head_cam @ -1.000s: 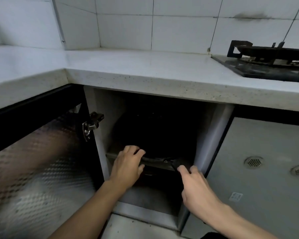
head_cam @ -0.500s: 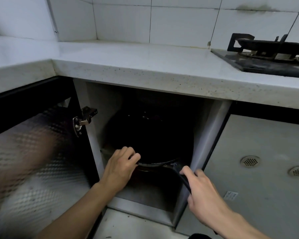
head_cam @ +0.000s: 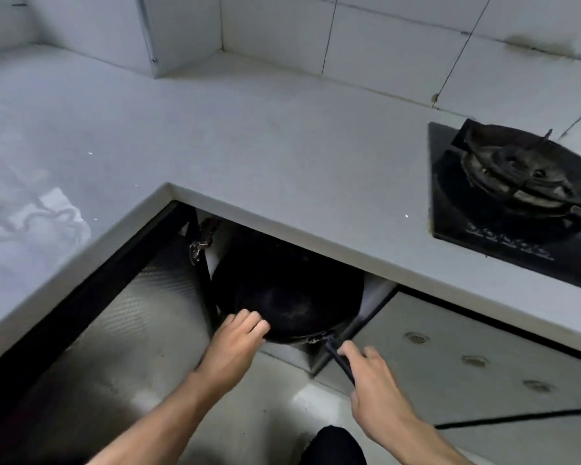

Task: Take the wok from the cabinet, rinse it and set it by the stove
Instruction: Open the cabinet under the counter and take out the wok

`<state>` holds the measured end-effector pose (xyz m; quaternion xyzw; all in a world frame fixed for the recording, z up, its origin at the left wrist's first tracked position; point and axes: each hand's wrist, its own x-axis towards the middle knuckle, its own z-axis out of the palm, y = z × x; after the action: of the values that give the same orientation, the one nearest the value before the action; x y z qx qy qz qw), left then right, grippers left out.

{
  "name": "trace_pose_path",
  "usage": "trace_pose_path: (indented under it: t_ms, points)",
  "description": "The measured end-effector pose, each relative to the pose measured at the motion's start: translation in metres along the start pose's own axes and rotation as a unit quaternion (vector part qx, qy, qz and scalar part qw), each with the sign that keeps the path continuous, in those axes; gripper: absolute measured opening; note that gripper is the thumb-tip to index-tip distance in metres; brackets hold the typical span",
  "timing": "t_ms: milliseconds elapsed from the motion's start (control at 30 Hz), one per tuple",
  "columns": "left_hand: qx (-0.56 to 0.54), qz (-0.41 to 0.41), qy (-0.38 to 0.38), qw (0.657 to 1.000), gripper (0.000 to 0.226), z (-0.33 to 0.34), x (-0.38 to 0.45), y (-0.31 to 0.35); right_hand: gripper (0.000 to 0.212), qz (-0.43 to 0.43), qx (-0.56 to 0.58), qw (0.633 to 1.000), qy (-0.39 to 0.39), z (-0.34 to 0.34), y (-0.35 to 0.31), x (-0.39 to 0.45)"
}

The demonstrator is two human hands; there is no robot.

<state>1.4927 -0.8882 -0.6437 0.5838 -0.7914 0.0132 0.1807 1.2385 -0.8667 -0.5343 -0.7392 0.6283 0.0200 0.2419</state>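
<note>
Right hand point(head_cam: 376, 380): nearest the camera, fingers curled round the wok's black handle point(head_cam: 341, 359), just right of the wok.
Left hand point(head_cam: 237, 340): fingers hooked over the near-left rim of the wok, gripping it.
Wok point(head_cam: 292, 303): black, round, in the mouth of the open cabinet point(head_cam: 373, 300), partly under the bench edge; whether it rests on a shelf cannot be told.
Cabinet door point(head_cam: 125, 317): swung open to the left of the wok, metal hinge point(head_cam: 198, 246) at its top.
Bench point(head_cam: 249, 156): pale grey, L-shaped, above the wok.
Stove point(head_cam: 514, 186): black gas burner set in the bench, beyond and right of the wok.
</note>
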Motion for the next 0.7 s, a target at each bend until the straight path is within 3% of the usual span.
trace_pose_path:
  t_ms: [200, 300, 467, 700]
  points:
    - [-0.039, -0.057, -0.080, 0.994, 0.014, -0.058, -0.050, 0.039, 0.067, 0.012, -0.034, 0.997, -0.073, -0.046, -0.024, -0.055]
    - [-0.032, -0.068, -0.089, 0.993, 0.008, -0.092, -0.065, 0.059, 0.069, 0.007, -0.040, 0.995, -0.095, -0.070, -0.032, -0.082]
    - [-0.038, -0.087, -0.104, 0.990, 0.030, -0.163, -0.073, 0.096, 0.067, -0.001, -0.052, 0.992, -0.111, -0.122, -0.044, -0.130]
    - [-0.019, -0.085, -0.121, 0.989, 0.035, -0.258, -0.078, 0.155, 0.060, -0.041, -0.045, 0.990, -0.129, -0.200, -0.049, -0.197]
